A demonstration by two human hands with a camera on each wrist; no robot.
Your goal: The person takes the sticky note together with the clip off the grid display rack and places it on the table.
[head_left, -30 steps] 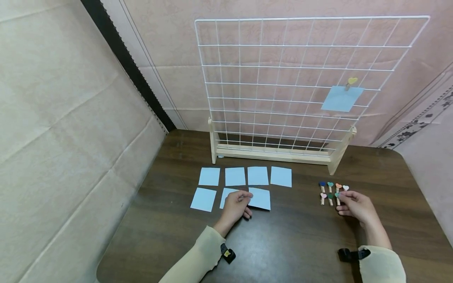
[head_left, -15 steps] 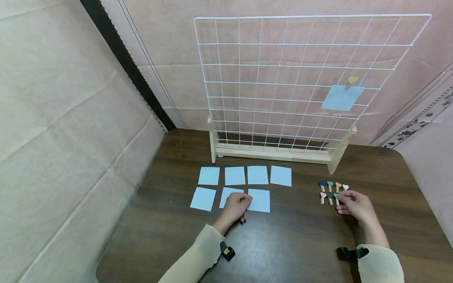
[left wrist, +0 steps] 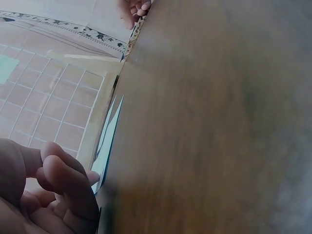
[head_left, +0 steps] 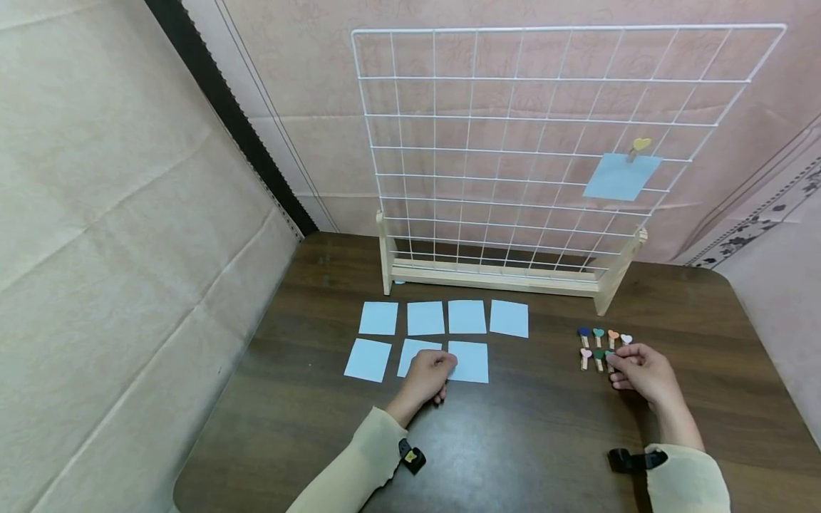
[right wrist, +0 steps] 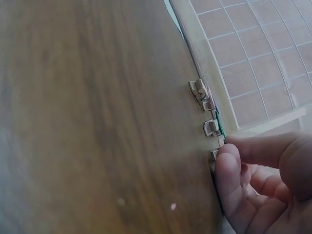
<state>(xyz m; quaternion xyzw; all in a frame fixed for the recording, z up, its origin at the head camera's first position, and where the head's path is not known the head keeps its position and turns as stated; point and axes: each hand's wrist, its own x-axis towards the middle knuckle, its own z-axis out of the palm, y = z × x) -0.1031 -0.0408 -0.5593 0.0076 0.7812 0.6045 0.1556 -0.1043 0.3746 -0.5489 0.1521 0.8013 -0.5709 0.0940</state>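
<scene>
My left hand (head_left: 426, 374) pinches the left edge of a square blue paper note (head_left: 470, 363), low over the table. In the left wrist view the curled fingers (left wrist: 68, 180) are at the end of that note (left wrist: 108, 146). My right hand (head_left: 646, 372) pinches a small wooden clothespin (right wrist: 221, 142) with a heart-shaped top, at the near right of a cluster of such clothespins. Its fingertips partly hide that clothespin. Other clothespins (head_left: 585, 358) lie in two rows beside the hand.
Several more blue notes (head_left: 378, 318) lie in two rows on the brown table (head_left: 269, 427). Behind them stands a white wire grid (head_left: 474, 148) on a wooden base (head_left: 494, 277). A yellow-heart clothespin (head_left: 640, 146) holds one blue note (head_left: 622, 178) on the grid's right side.
The note in my left hand has come down flatter towards the table, and the left fingers have curled in slightly. My right hand stays at the clothespins, shifting very little.
</scene>
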